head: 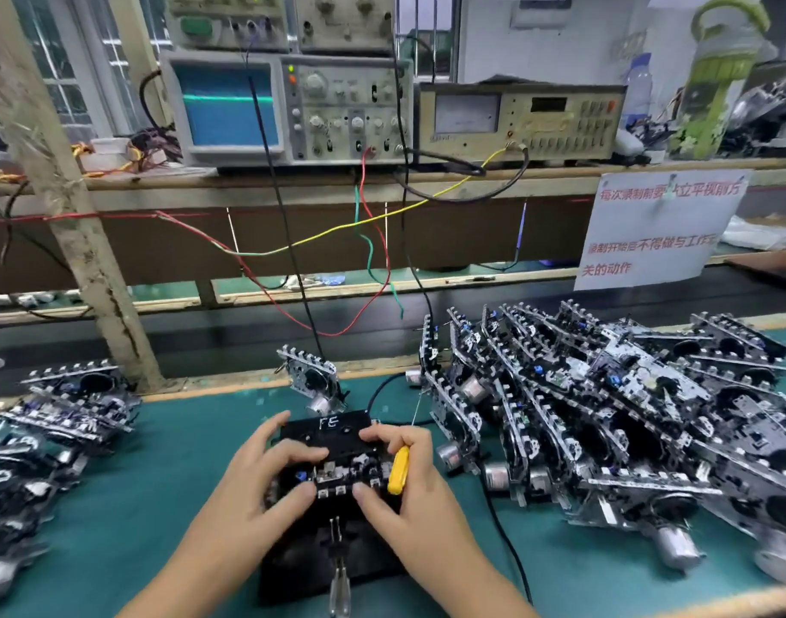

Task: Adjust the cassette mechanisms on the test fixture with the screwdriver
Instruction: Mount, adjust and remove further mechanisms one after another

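Cassette mechanism point(337, 466) is seated on the black test fixture point(333, 555), mid-desk. It is gripped at its left edge by the left hand point(271, 475). The right hand point(395, 470) grips its right side with the yellow-handled screwdriver point(399, 469) tucked in (tip hidden). The mechanism should be pressed flat before the screwdriver is brought to the screw. Green desk point(159, 506); heaped mechanisms point(605, 417) right of fixture, oscilloscope point(288, 109) behind on a shelf.
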{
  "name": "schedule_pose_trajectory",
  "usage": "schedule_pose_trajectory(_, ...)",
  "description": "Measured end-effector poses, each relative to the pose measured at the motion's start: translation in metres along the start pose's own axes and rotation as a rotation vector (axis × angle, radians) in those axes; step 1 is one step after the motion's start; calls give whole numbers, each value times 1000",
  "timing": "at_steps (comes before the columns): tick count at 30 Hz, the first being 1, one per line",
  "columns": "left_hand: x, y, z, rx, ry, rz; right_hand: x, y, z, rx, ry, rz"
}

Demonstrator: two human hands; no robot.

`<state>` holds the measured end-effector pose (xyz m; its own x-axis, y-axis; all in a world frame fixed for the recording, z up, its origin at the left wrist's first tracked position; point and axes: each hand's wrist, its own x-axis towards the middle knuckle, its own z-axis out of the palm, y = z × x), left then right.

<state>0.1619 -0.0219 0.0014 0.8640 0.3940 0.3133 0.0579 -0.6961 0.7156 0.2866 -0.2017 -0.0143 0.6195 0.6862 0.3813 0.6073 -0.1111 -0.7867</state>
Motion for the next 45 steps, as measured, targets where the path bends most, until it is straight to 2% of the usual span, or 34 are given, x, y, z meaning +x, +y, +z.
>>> schedule_pose_trajectory(3,27,25,-2,200,-18,-29,-7,-3,1,-85,-9,-28)
schedule_pose_trajectory(7,65,47,-19,463,-230,-148,-19,-8,4,-149,50,-104)
schedule_pose_trajectory(10,76,49,-33,487,-363,-122,-22,-7,1,-164,76,-137)
schedule_pose_trajectory(14,73,40,-31,452,-304,-80,-21,-4,0,-180,113,-163)
schedule_pose_trajectory(16,68,32,-27,320,-213,-113,-19,-4,3,-171,126,-168)
schedule_pose_trajectory(18,62,24,-21,131,-29,-168,-16,-3,6,-172,129,-163)
schedule_pose_trajectory(20,57,19,-14,-220,204,-234,-13,-4,9,-178,132,-159)
schedule_pose_trajectory(22,52,18,-8,-586,369,-256,-10,-5,9,-178,137,-171)
schedule_pose_trajectory(24,43,16,-9,-799,517,-269,-8,-6,9,-170,133,-182)
schedule_pose_trajectory(27,22,-3,-18,-979,811,-364,-5,-5,7,-197,102,-190)
schedule_pose_trajectory(29,-1,-20,-20,-898,911,-488,-1,-5,5,-244,37,-185)
schedule_pose_trajectory(30,-13,-30,-19,-824,899,-561,1,-6,4,-263,6,-178)
schedule_pose_trajectory(32,-36,-46,-14,-655,754,-641,6,-10,2,-276,-40,-157)
schedule_pose_trajectory(33,-47,-53,-14,-493,663,-631,10,-11,0,-275,-60,-149)
schedule_pose_trajectory(36,-62,-47,-20,224,350,-518,18,-16,-9,-303,-137,-154)
schedule_pose_trajectory(37,-63,-41,-22,344,278,-455,20,-18,-12,-308,-165,-158)
schedule_pose_trajectory(39,-63,-13,-20,303,186,-371,25,-26,-17,-302,-200,-173)
schedule_pose_trajectory(41,-58,11,-12,71,168,-352,33,-36,-22,-285,-204,-171)
schedule_pose_trajectory(43,-49,31,-1,-255,229,-342,39,-46,-30,-228,-192,-156)
schedule_pose_trajectory(45,-37,49,6,-496,365,-299,38,-57,-41,-131,-139,-159)
